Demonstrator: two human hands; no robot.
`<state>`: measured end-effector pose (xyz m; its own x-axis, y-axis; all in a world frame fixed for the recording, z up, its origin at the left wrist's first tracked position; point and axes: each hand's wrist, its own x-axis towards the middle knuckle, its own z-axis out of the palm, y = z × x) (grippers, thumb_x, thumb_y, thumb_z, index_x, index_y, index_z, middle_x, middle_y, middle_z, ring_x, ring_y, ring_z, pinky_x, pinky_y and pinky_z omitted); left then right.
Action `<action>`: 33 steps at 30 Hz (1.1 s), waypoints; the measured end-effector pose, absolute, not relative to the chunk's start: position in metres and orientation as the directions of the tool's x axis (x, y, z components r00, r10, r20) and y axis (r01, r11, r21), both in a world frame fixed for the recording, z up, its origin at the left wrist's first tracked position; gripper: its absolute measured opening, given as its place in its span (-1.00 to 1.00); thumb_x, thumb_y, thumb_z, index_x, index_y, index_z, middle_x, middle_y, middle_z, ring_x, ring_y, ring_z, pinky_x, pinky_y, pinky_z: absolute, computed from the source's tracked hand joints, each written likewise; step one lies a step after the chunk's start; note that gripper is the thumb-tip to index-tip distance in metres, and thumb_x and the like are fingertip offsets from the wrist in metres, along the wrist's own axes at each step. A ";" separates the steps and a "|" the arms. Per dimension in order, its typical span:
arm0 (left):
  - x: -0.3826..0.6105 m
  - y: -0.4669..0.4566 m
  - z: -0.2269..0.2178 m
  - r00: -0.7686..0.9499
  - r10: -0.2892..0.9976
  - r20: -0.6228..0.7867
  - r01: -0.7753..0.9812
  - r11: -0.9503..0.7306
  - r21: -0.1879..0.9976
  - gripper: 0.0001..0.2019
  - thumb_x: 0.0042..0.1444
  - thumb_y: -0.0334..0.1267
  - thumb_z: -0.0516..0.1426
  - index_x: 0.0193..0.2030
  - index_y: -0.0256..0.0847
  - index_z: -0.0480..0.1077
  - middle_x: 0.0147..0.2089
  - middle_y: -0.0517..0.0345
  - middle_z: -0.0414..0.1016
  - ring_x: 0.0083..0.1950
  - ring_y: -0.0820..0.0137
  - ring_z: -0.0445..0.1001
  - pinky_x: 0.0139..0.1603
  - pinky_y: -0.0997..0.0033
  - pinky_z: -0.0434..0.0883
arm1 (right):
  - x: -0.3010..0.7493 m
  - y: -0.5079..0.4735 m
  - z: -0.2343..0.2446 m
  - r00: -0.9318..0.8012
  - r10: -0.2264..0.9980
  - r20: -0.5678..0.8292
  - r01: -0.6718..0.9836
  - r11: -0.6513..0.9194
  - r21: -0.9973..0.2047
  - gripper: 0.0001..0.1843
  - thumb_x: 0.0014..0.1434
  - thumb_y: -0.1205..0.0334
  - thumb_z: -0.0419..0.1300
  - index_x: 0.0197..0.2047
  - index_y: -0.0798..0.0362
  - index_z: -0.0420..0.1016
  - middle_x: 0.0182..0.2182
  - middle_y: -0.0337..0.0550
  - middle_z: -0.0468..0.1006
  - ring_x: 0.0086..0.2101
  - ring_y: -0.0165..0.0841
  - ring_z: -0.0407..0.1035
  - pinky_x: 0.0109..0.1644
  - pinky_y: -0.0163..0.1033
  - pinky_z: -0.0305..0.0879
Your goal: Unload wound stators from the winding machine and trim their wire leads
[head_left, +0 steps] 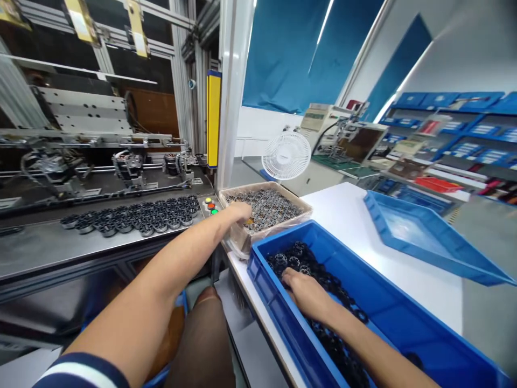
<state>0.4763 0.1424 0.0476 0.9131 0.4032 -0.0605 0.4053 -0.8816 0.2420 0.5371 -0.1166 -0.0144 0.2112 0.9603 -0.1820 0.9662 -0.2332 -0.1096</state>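
My left hand reaches over the near-left edge of a plastic-lined box filled with small metallic ring-like parts. Its fingers look curled down at the parts, with their tips hidden. Inside a deep blue bin, my right hand is closed among black round parts. Whatever lies between its fingertips is concealed by the hand. Several black ring-shaped parts stand close together on the metal bench at the left.
Behind the bench is a machine with metal rails. Coloured buttons sit at its corner. A white fan stands beyond the box. A shallow blue tray rests at the right of the white table.
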 end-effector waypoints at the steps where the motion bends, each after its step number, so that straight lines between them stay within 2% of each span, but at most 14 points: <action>1: 0.475 0.144 0.049 0.902 0.429 -0.050 0.423 -0.855 0.299 -0.64 0.23 -0.17 0.17 0.12 -0.24 0.36 0.11 -0.04 0.43 0.04 0.22 0.48 -0.01 0.11 0.49 | 0.537 -0.117 -0.015 0.203 0.962 -0.183 0.968 -0.225 -0.110 -0.84 0.18 0.35 0.08 -0.34 0.10 0.49 -0.19 0.00 0.58 -0.21 -0.25 0.52 -0.12 -0.28 0.34; 3: 0.472 0.145 0.052 0.871 0.492 -0.017 0.449 -0.780 0.435 -0.64 0.23 -0.17 0.17 0.12 -0.26 0.35 0.11 -0.06 0.43 0.05 0.22 0.48 0.00 0.11 0.49 | 0.539 -0.119 -0.016 0.203 0.965 -0.165 0.970 -0.221 -0.104 -0.88 0.13 0.37 0.13 -0.31 0.11 0.50 -0.25 -0.01 0.61 -0.23 -0.23 0.53 -0.14 -0.26 0.37; 5: 0.465 0.143 0.053 0.832 0.555 0.029 0.441 -0.692 0.572 -0.64 0.23 -0.17 0.17 0.12 -0.27 0.36 0.12 -0.07 0.42 0.05 0.22 0.48 0.01 0.10 0.48 | 0.543 -0.121 -0.017 0.218 0.969 -0.115 0.969 -0.229 -0.094 -0.81 0.11 0.36 0.16 -0.18 0.14 0.50 -0.25 0.03 0.63 -0.21 -0.17 0.55 -0.14 -0.20 0.42; 9: 0.426 0.122 0.041 0.755 0.647 0.109 0.293 -0.481 0.826 -0.68 0.28 -0.16 0.10 0.10 -0.27 0.36 0.07 -0.04 0.47 0.00 0.26 0.51 -0.01 0.10 0.50 | 0.550 -0.120 -0.019 0.245 0.968 0.060 0.967 -0.239 -0.088 -0.61 0.20 0.34 0.12 0.09 0.27 0.38 0.00 0.28 0.54 0.01 -0.04 0.48 0.09 0.06 0.40; 11: 0.394 0.099 0.028 0.745 0.655 0.127 0.167 -0.368 0.915 -0.66 0.32 -0.19 0.06 0.14 -0.34 0.32 -0.02 -0.06 0.53 -0.05 0.33 0.55 -0.02 0.20 0.52 | 0.544 -0.118 -0.017 0.242 0.943 0.227 0.963 -0.206 -0.173 -0.60 0.25 0.30 0.09 0.13 0.23 0.34 0.04 0.24 0.52 -0.01 -0.09 0.49 0.10 0.07 0.42; 13: 0.360 0.071 0.013 0.750 0.648 0.133 0.052 -0.259 0.964 -0.55 0.24 -0.27 0.15 0.23 -0.36 0.23 -0.08 -0.06 0.58 -0.08 0.37 0.58 -0.02 0.30 0.51 | 0.528 -0.119 -0.011 0.236 0.890 0.389 0.936 -0.100 -0.337 -0.62 0.26 0.25 0.12 0.13 0.14 0.34 -0.01 0.11 0.55 -0.20 -0.23 0.56 -0.05 -0.06 0.52; 15: 0.328 0.043 0.001 0.760 0.637 0.131 -0.032 -0.165 0.986 -0.36 0.02 -0.32 0.33 0.24 -0.33 0.24 -0.11 -0.05 0.60 -0.11 0.33 0.59 -0.05 0.33 0.52 | 0.505 -0.124 -0.001 0.206 0.849 0.486 0.887 0.048 -0.460 -0.65 0.25 0.25 0.18 0.10 0.06 0.38 -0.05 0.01 0.56 -0.35 -0.35 0.54 -0.20 -0.21 0.56; 16: 0.315 0.031 -0.003 0.763 0.633 0.128 -0.061 -0.128 0.990 -0.35 -0.06 -0.32 0.37 0.19 -0.33 0.30 -0.12 -0.04 0.60 -0.14 0.32 0.60 -0.08 0.34 0.53 | 0.493 -0.128 0.004 0.169 0.843 0.510 0.871 0.115 -0.478 -0.67 0.24 0.28 0.20 0.08 0.04 0.40 -0.04 -0.01 0.54 -0.35 -0.37 0.53 -0.23 -0.25 0.55; 20: 0.284 0.001 -0.009 0.794 0.605 0.058 -0.202 0.174 0.964 -0.45 -0.13 -0.30 0.41 0.05 -0.29 0.43 -0.17 -0.02 0.63 -0.23 0.34 0.61 -0.16 0.35 0.55 | 0.456 -0.140 0.021 0.022 0.780 0.626 0.866 0.298 -0.402 -0.60 0.18 0.45 0.22 0.09 0.03 0.42 -0.01 0.04 0.46 -0.12 -0.28 0.47 -0.13 -0.23 0.50; 23: 0.278 -0.007 -0.009 0.802 0.597 -0.002 -0.269 0.364 0.892 -0.48 -0.22 -0.43 0.43 -0.03 -0.23 0.49 -0.07 0.00 0.62 -0.27 0.42 0.61 -0.20 0.45 0.56 | 0.447 -0.143 0.024 -0.001 0.727 0.687 0.875 0.334 -0.351 -0.53 0.14 0.50 0.23 0.11 0.04 0.40 -0.11 0.01 0.46 -0.11 -0.25 0.43 -0.11 -0.17 0.48; 27: 0.278 -0.014 -0.008 0.811 0.585 0.020 -0.297 0.382 0.875 -0.49 -0.25 -0.52 0.43 -0.07 -0.22 0.53 -0.13 0.05 0.66 -0.31 0.45 0.62 -0.23 0.51 0.57 | 0.446 -0.145 0.022 -0.019 0.712 0.702 0.864 0.364 -0.347 -0.50 0.13 0.48 0.24 0.15 0.06 0.35 -0.13 0.03 0.48 -0.13 -0.22 0.44 -0.12 -0.11 0.49; 33: 0.282 -0.024 -0.007 0.872 0.486 0.054 -0.264 0.374 0.889 -0.54 -0.19 -0.49 0.42 -0.08 -0.22 0.55 -0.21 0.07 0.67 -0.19 0.39 0.63 -0.13 0.49 0.56 | 0.440 -0.149 0.022 -0.074 0.722 0.688 0.844 0.412 -0.343 -0.53 0.15 0.46 0.23 0.13 0.05 0.35 -0.14 0.01 0.49 -0.13 -0.24 0.44 -0.14 -0.12 0.50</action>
<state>0.2821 -0.0241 -0.0071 0.8721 0.4863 0.0543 -0.2637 0.3736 0.8893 0.4403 -0.1489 0.0223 -0.0738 0.7223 0.6876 0.8440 0.4125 -0.3428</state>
